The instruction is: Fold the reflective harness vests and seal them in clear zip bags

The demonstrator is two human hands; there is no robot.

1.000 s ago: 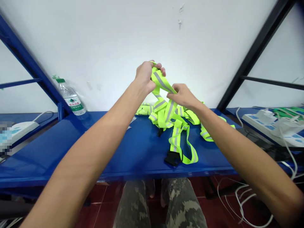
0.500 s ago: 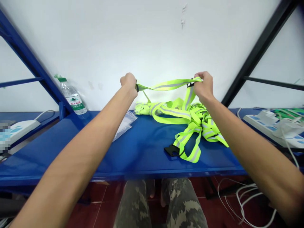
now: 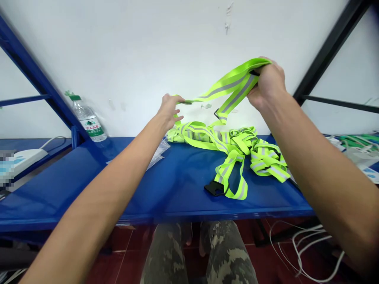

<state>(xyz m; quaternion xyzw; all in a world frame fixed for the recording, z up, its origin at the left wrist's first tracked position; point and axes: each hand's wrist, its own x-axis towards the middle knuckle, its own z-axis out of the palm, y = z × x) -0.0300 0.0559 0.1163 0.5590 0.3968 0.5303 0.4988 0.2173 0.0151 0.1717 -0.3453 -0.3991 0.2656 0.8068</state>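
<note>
Right hand (image 3: 266, 83): closed tight on one strap of the neon reflective harness (image 3: 237, 85), lifted up.
Left hand (image 3: 169, 112): fingers open, touch the strap's far end.
Harness rest: lies tangled on the blue counter (image 3: 74, 185).

**Blurred patch, power strips cut off**
A power strip (image 3: 26, 158) pixelates at the frame's edge; the right forearm (image 3: 322, 173) hides a second power strip (image 3: 367, 172).

The bottle label (image 3: 91, 128) is unreadably small.
</note>
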